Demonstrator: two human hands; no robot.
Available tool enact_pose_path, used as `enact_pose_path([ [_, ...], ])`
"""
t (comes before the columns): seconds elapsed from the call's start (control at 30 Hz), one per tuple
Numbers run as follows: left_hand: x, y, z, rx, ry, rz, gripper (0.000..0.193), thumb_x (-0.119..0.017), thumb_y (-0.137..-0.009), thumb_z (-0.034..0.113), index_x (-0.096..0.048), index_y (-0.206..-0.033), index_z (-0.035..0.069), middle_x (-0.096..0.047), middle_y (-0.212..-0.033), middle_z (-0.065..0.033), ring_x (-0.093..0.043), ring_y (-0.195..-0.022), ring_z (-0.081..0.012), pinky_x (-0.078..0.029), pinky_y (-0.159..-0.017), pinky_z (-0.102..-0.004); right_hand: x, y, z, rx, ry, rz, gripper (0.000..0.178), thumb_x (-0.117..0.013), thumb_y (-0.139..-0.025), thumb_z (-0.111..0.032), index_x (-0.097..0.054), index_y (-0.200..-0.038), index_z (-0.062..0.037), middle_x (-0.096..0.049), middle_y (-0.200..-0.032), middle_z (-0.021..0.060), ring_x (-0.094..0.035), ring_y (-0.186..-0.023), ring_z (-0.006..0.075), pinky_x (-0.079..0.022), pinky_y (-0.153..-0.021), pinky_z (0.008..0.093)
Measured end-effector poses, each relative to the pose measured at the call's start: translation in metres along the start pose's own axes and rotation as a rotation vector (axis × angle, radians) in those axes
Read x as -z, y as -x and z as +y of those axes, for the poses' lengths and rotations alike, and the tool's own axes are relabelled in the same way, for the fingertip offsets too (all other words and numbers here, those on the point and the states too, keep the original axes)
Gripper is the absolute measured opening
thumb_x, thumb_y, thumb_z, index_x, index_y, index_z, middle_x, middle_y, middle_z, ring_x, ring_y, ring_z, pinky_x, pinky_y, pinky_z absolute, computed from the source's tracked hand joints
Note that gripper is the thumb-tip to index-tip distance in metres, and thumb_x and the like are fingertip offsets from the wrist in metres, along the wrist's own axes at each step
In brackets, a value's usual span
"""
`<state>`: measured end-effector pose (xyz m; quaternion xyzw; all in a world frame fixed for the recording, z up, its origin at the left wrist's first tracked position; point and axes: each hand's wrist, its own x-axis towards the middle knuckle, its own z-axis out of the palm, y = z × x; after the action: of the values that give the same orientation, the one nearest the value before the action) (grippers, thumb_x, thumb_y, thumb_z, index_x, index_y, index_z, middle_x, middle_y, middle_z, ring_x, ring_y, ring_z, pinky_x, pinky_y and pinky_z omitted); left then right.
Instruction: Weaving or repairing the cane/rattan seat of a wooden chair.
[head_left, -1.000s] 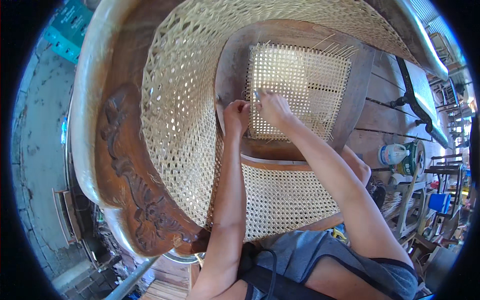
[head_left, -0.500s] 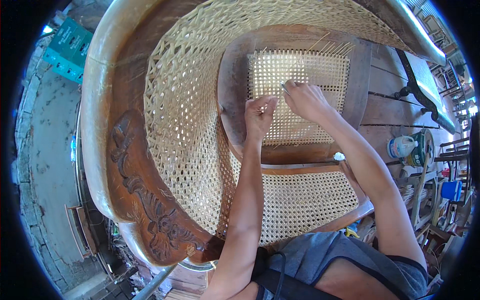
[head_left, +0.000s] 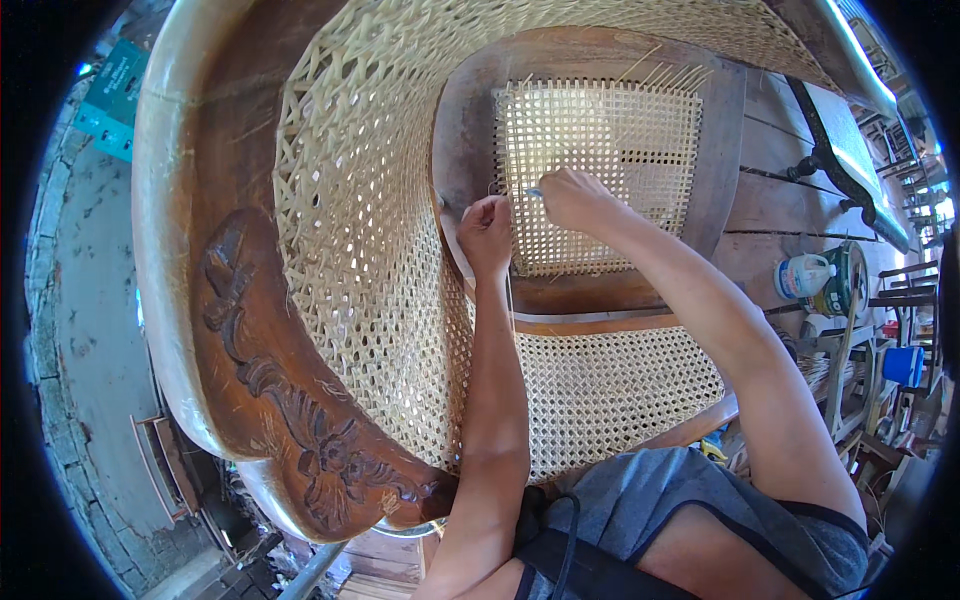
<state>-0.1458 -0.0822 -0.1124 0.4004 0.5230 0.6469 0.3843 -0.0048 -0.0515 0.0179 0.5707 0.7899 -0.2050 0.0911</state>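
A square cane panel (head_left: pixel 600 225) is woven in a wooden frame (head_left: pixel 720 150), with loose cane ends (head_left: pixel 665 78) sticking out along its far edge. At the panel's left edge my left hand (head_left: pixel 486 236) is closed, its fingers pinched on a thin cane strand (head_left: pixel 511 292) that trails down beside the wrist. Over the weave, just to the right, my right hand (head_left: pixel 577 207) is closed round a slim metal tool (head_left: pixel 535 192). The tool points left, toward my left fingers. Most of it is hidden in the fist, so its exact kind is unclear.
A large curved chair back with cane mesh (head_left: pixel 360 260) and a carved wooden rim (head_left: pixel 320 440) wraps round the left. A second cane panel (head_left: pixel 610 395) lies nearer me. At right stand a white jug (head_left: pixel 803 275), a blue container (head_left: pixel 902 366) and a dark-legged bench (head_left: pixel 845 150).
Both hands have shifted left, from over the weave toward the panel's left edge. The tool now points left, and a strand shows beneath my left hand. The whole view has shifted slightly.
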Motion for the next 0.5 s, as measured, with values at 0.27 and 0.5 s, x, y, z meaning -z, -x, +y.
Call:
enact_pose_path([
  [0.27,-0.003,-0.002,0.016,0.136,0.046,0.005,0.008,-0.069,-0.085,0.009,-0.069,-0.085,0.001,-0.059,-0.071,0.0026,-0.051,-0.066,-0.0037,-0.043,-0.06,-0.0213,0.007,0.001,-0.021,0.058,0.086,0.15,0.018,-0.055,-0.086,-0.004,-0.068,-0.098,0.0004,-0.068,-0.102,0.0196,-0.067,-0.097,0.0343,-0.056,-0.081,0.0436],
  [0.5,-0.004,0.0,0.012,-0.059,-0.189,0.072,0.007,-0.067,-0.082,0.007,-0.066,-0.079,0.001,-0.059,-0.07,-0.0028,-0.054,-0.063,-0.0101,-0.045,-0.06,-0.0249,0.008,-0.002,-0.027,-0.026,0.036,0.049,0.018,-0.055,-0.086,-0.002,-0.068,-0.098,0.0006,-0.067,-0.104,0.0196,-0.067,-0.097,0.0339,-0.055,-0.083,0.0435],
])
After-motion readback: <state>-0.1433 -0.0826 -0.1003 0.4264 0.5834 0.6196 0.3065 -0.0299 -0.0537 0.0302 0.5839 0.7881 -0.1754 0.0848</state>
